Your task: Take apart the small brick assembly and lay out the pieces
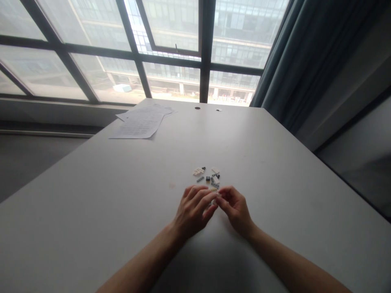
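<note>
My left hand (195, 207) and my right hand (234, 206) meet over the near middle of the table (128, 191). Between their fingertips is a small white building brick (218, 195), mostly hidden by the fingers. Both thumbs and forefingers are pinched together around it. Just beyond the fingertips lies a loose group of small building bricks: white pieces (198, 171) at the left, a grey strip (200, 179), a black piece (208, 179) in the middle, and grey pieces (215, 185) nearest my right hand. A yellowish piece (213, 189) shows between the hands.
Printed sheets of paper (140, 122) lie overlapping at the table's far left. A dark round disc (197, 108) and a smaller black-and-white item (218, 110) are near the far edge. Windows (171, 77) stand behind the table, with a dark curtain (281, 69) at the right.
</note>
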A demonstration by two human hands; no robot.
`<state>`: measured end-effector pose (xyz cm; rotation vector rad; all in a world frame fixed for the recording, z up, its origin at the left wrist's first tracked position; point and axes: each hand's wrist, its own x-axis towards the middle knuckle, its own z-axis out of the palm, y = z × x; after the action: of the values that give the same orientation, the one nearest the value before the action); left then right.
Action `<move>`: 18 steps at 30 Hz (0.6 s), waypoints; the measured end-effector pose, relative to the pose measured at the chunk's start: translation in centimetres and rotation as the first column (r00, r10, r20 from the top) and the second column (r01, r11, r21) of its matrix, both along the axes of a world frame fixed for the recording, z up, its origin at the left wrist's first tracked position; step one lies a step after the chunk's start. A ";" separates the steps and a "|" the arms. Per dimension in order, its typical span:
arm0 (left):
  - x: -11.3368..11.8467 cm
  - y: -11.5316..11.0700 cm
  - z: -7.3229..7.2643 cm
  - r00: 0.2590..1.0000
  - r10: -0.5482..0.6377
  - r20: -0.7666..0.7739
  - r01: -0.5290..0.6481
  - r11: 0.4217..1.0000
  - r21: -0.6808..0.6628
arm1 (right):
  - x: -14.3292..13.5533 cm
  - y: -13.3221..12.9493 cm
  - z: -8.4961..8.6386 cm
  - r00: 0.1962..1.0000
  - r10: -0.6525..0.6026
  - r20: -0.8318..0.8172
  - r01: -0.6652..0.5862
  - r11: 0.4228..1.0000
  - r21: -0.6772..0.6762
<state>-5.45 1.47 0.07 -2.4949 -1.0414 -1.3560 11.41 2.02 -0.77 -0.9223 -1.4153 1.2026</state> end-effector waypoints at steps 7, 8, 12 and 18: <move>-0.1 0.0 -0.1 1.000 -0.014 -0.008 0.014 1.000 -0.001 | -0.1 0.2 -0.1 1.000 0.019 -0.022 -0.019 1.000 -0.019; -0.1 0.0 -0.1 1.000 -0.012 -0.007 0.012 1.000 0.001 | -0.1 0.3 -0.2 0.999 0.034 -0.022 -0.034 0.999 -0.023; -0.1 -0.1 0.0 1.000 -0.016 0.004 0.016 1.000 0.005 | 0.1 0.3 -0.3 0.995 0.093 0.036 -0.093 0.996 -0.017; 0.0 0.0 -0.2 1.000 -0.031 0.005 0.031 0.999 0.019 | 0.0 0.4 -0.2 0.987 0.147 0.067 -0.143 0.988 -0.057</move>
<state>-5.45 1.44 -0.11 -2.5054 -0.9904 -1.3750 11.42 2.39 -0.98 -0.9179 -1.5354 1.3318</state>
